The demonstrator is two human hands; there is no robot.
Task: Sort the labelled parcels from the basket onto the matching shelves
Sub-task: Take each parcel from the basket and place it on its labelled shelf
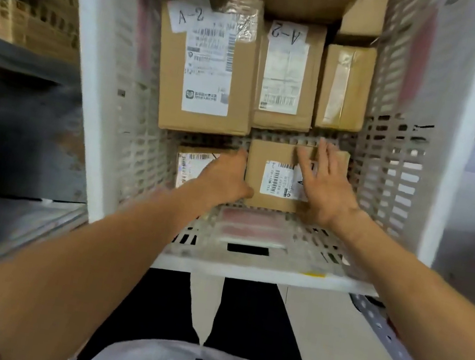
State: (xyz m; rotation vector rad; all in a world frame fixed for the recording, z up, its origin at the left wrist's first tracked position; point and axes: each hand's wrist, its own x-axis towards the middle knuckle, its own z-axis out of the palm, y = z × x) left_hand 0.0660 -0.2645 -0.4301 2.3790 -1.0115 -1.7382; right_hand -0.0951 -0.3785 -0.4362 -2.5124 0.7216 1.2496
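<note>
Fingers (324,155) of my right hand (327,192) lie flat on the small parcel (272,154); those of my left hand (224,174) are hidden beside it, grip unclear. Stiff, probably light: clasp opposite sides.

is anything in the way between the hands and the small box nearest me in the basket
Nothing visible. The left hand is against the left edge of the small box and the right hand lies flat on its top.
</note>
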